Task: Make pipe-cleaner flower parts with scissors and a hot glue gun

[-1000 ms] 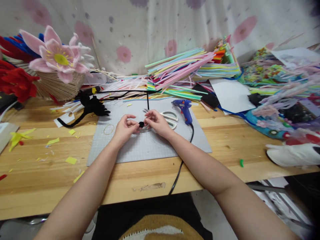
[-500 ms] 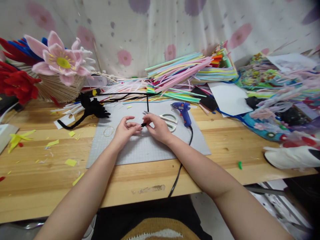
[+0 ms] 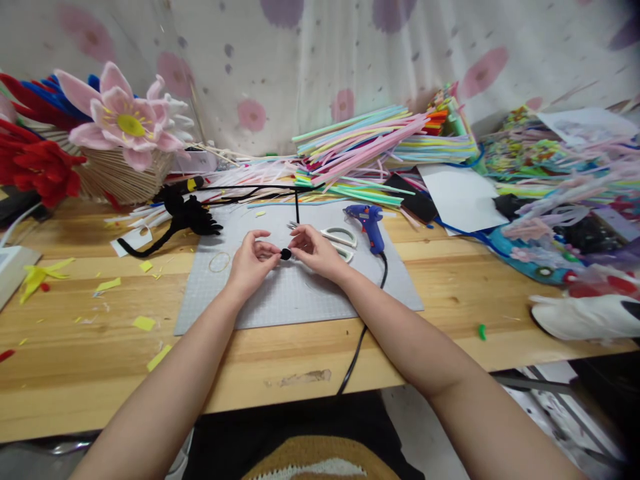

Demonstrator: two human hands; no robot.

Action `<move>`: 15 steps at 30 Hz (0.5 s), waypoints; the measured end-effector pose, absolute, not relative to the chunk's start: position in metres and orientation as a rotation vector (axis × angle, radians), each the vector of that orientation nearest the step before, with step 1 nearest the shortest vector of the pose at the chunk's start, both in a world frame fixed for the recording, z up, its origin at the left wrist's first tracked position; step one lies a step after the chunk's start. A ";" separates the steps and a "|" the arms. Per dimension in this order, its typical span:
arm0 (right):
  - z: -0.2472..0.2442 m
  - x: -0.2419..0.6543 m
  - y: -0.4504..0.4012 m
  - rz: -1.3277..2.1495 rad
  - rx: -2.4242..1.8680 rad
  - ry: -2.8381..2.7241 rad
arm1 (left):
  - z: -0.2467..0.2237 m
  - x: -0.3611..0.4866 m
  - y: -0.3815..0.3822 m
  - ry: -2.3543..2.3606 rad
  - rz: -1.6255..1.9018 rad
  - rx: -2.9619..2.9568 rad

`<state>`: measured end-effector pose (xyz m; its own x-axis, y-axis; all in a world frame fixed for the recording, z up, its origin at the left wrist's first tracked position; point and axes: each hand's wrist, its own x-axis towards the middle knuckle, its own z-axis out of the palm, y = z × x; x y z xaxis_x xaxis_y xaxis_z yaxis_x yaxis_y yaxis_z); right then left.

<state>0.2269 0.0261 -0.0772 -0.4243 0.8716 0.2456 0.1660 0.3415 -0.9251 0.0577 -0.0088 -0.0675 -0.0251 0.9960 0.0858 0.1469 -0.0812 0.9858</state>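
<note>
A small round black fuzzy piece [image 3: 285, 254], like a coil of pipe cleaner, sits between my fingertips above the grey cutting mat [image 3: 260, 307]. My left hand [image 3: 254, 263] pinches it from the left with thumb and forefinger, the other fingers loosely curled. From the other side, my right hand [image 3: 315, 250] holds it between thumb and forefinger. Scissors with white handles [image 3: 341, 237] lie on the mat, partly behind my right hand. Beyond them a black pipe cleaner [image 3: 297, 207] points toward the hands. A blue glue gun [image 3: 369, 225] rests to the right.
A black pipe-cleaner figure [image 3: 187, 217] lies at the mat's left, near a thin ring [image 3: 219, 262]. Yellow scraps [image 3: 144, 323] dot the table. Bundles of coloured pipe cleaners [image 3: 370, 147] are heaped behind. The glue gun's cord [image 3: 356, 360] hangs over the front edge.
The black piece now shows as a round face between the fingertips, where before it was mostly covered. My right fingers have shifted slightly. The view has moved a little.
</note>
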 end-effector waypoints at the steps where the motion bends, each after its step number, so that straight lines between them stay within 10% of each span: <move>1: -0.077 0.226 0.025 1.175 -0.908 -1.816 | -0.067 0.058 -0.009 1.308 1.213 1.391; 15: -0.076 0.218 0.025 1.373 -0.954 -1.648 | -0.039 0.024 -0.012 1.970 1.576 1.524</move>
